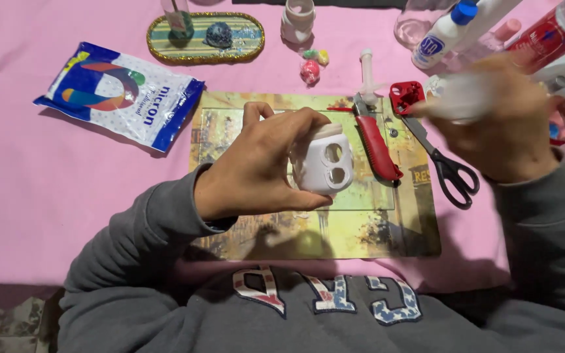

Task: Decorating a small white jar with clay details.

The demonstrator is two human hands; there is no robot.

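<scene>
A blue-and-white pouch [119, 95] with a multicoloured emblem lies flat on the pink table [40, 176], well left of the mat [361, 229] — a rectangular board with a yellow-green painted print. Above the mat's left corner sits an oval striped tray [243, 36] with a gold rim, a dark lump and a glass base on it. At the top right a white glue bottle [443, 36] with a blue cap and blue label leans beside a clear bottle [554, 33] with a red label. The left hand [256, 167] is closed around a white holder [325, 163], thumb below and fingers over the back; the holder is raised over the mat's centre, two round holes in its front. The right hand [505, 124] is blurred and grips a white tube [459, 98] — its shape is not clear — above the mat's right edge, well apart from the holder. Between the two hands lie a red cutter [377, 140] and black scissors [449, 167], both on the mat. A red block [405, 96] and a syringe [367, 72] lie near the mat's top edge.
</scene>
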